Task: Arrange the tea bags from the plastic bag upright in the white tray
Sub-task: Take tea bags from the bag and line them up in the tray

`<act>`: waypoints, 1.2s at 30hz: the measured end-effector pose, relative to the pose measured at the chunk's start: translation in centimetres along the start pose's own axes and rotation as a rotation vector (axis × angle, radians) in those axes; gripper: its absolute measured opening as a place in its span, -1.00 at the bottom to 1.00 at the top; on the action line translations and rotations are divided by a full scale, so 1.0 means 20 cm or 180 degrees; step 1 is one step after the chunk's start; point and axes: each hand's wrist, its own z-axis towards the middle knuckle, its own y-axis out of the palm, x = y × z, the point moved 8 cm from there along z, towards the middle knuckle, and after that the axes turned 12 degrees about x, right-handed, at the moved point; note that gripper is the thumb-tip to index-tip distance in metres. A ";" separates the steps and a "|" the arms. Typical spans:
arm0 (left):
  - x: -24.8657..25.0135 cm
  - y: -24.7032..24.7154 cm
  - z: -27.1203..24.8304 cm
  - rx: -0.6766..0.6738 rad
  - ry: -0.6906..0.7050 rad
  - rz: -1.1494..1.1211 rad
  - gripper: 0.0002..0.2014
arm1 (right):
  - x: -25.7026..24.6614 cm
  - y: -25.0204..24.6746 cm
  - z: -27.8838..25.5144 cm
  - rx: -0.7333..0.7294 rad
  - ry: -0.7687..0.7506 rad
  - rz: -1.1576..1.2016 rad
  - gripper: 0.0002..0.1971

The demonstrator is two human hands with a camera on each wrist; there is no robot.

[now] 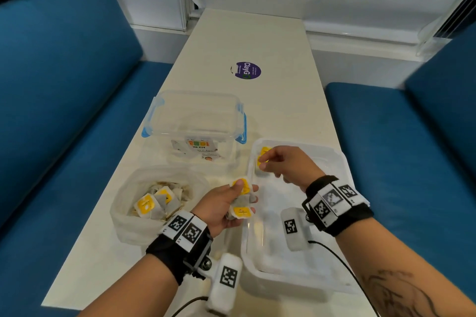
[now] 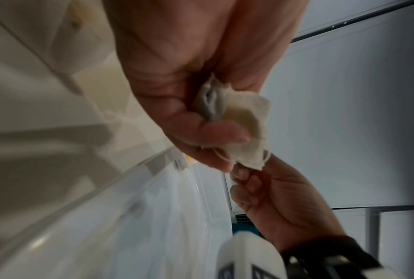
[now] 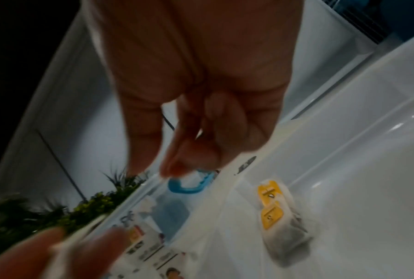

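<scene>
Meanwhile, left hand (image 1: pixel 223 207) keeps a closed grip on several tea bags (image 1: pixel 241 199); right hand (image 1: pixel 287 165), fingers curled, hovers at two tea bags (image 3: pixel 276 213) in the white tray (image 1: pixel 296 269); whether its grip touches them is unclear.

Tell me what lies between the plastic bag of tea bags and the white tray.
In the head view, the left hand, gripping several yellow-tagged tea bags, sits between the clear plastic bag and the white tray.

One white tray (image 1: pixel 342 216), one plastic bag (image 1: pixel 128 224), one clear lidded box (image 1: pixel 198 116); two tea bags (image 3: pixel 282 222) at the tray's eleven o'clock corner, perhaps two more in the left hand (image 1: pixel 221 208).
</scene>
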 end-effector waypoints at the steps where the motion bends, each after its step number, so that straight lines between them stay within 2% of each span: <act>1: 0.01 0.01 0.00 0.0010 0.0031 0.0053 -0.66 | -0.02 0.04 -0.07 -0.0411 -0.0004 -0.0108 -0.90; 2: 0.02 0.02 0.00 0.0012 0.0061 0.0101 -0.66 | -0.03 0.06 -0.12 -0.0662 -0.0046 -0.0297 -0.84; 3: 0.03 0.03 0.00 0.0001 0.0086 0.0148 -0.66 | -0.03 0.07 -0.15 -0.0725 -0.0111 -0.0450 -0.80; 5: 0.04 0.06 -0.01 -0.0047 0.0115 0.0240 -0.65 | -0.03 0.07 -0.16 -0.0525 -0.0232 -0.0469 -0.87; 7: 0.05 0.08 -0.01 -0.0103 0.0151 0.0355 -0.67 | -0.03 0.06 -0.17 -0.0301 -0.0317 -0.0262 -0.92; 11: 0.05 0.10 -0.01 -0.0181 0.0172 0.0509 -0.86 | -0.01 0.00 -0.18 -0.0041 -0.0133 0.0301 -0.85; 16: 0.06 0.07 0.00 -0.0010 0.0202 0.0217 -0.84 | 0.05 -0.06 -0.16 0.0121 0.0203 0.1340 -0.87; 18: 0.07 0.06 0.00 0.0031 0.0200 0.0136 -0.81 | 0.05 -0.06 -0.15 0.0055 0.0236 0.1473 -0.85; 20: 0.08 0.06 0.01 0.0040 0.0192 0.0093 -0.79 | 0.04 -0.06 -0.14 0.0074 0.0194 0.1377 -0.85; 26: 0.03 0.02 0.01 0.0090 0.0054 -0.0043 -0.82 | 0.07 -0.11 -0.08 0.0519 0.0091 0.0951 -0.77; 29: 0.01 0.01 0.02 0.0110 -0.0030 -0.0100 -0.84 | 0.15 -0.10 -0.03 0.0573 0.0277 0.0064 -0.80; 32: -0.01 0.00 0.02 0.0108 -0.0073 -0.0083 -0.85 | 0.23 -0.08 0.04 0.0481 0.0487 -0.0650 -0.83; 34: -0.01 0.00 0.02 0.0116 -0.0088 -0.0080 -0.85 | 0.28 -0.06 0.08 0.0329 0.0700 -0.0781 -0.88; 36: -0.02 0.00 0.02 0.0120 -0.0095 -0.0086 -0.85 | 0.31 -0.03 0.10 0.0227 0.0832 -0.0824 -0.85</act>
